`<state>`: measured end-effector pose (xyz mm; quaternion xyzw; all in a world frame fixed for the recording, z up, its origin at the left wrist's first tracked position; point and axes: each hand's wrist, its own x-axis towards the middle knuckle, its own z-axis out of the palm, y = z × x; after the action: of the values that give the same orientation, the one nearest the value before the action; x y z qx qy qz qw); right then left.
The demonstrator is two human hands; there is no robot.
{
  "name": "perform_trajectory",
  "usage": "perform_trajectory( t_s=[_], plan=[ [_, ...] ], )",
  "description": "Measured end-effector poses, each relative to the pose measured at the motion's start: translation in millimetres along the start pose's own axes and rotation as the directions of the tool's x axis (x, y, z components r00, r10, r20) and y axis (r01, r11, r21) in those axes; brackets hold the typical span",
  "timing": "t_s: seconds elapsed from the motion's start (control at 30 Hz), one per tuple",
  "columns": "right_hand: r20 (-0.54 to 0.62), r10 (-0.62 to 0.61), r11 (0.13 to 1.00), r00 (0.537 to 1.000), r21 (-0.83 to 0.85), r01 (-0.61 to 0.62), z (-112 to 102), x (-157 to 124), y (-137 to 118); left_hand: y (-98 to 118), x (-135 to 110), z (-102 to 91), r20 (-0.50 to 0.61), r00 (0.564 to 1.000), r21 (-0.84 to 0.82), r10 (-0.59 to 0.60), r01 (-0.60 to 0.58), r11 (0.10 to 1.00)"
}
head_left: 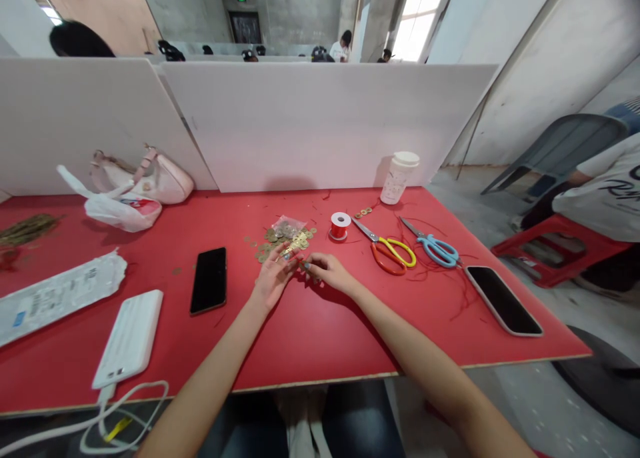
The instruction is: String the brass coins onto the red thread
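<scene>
My left hand [273,278] is over the red table, palm turned partly up, its curled fingers gripping a thin red cord [301,261]. From the right, my right hand [329,271] pinches the same cord, its fingertips close to the left ones. Whether a coin is also between the fingers is too small to make out. Just beyond my hands lies a pile of brass-coloured coins with holes [303,238], partly hidden by my left fingers. A clear plastic bag [289,225] rests on the pile. To its right stands a spool of red cord [341,226].
Right of my hands lie yellow-and-red-handled scissors [395,255], blue-handled scissors [439,250], loose red cords and a white-edged phone [503,301]. A lidded cup [399,178] stands behind. Leftward are a black phone [209,281], a power bank [129,338] and a pink handbag [167,178].
</scene>
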<state>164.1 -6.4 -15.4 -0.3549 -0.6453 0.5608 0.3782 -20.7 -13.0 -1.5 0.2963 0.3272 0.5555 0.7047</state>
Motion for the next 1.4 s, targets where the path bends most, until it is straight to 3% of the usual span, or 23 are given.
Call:
perform_trajectory(
  t_s=[0.37, 0.5, 0.67, 0.83, 1.13, 1.4],
  plan=[
    [-0.02, -0.036, 0.994, 0.999, -0.102, 0.034, 2.7, -3.7, -9.7, -12.9, -0.5, 3.6, 0.051, 0.985, 0.305, 0.165, -0.173, 0.937],
    [-0.011, -0.107, 0.963, 0.994, -0.251, 0.101, 3.2, -5.8, -12.0, -12.0, -2.8, 4.1, 0.038, 0.977, 0.367, 0.209, -0.208, 0.907],
    [-0.139, -0.222, 0.848, 0.965, -0.517, 0.121, 3.0, -5.3, -13.3, -7.8, -6.5, 8.5, 0.019, 0.965, 0.425, 0.263, -0.246, 0.871],
    [-0.249, -0.273, 0.87, 0.929, -0.476, 0.128, 3.4, -4.3, -10.9, -7.9, -9.5, 12.6, -0.012, 0.959, 0.469, 0.283, -0.245, 0.849],
    [-0.233, -0.343, 0.893, 0.91, -0.382, 0.239, 0.4, -3.4, -9.8, -9.7, -9.5, 12.2, 0.033, 0.958, 0.502, 0.283, -0.261, 0.825],
    [-0.237, -0.324, 0.893, 0.916, -0.398, 0.213, 2.6, -4.0, -11.3, -9.7, -7.9, 13.3, 0.042, 0.956, 0.498, 0.291, -0.273, 0.823]
  ],
)
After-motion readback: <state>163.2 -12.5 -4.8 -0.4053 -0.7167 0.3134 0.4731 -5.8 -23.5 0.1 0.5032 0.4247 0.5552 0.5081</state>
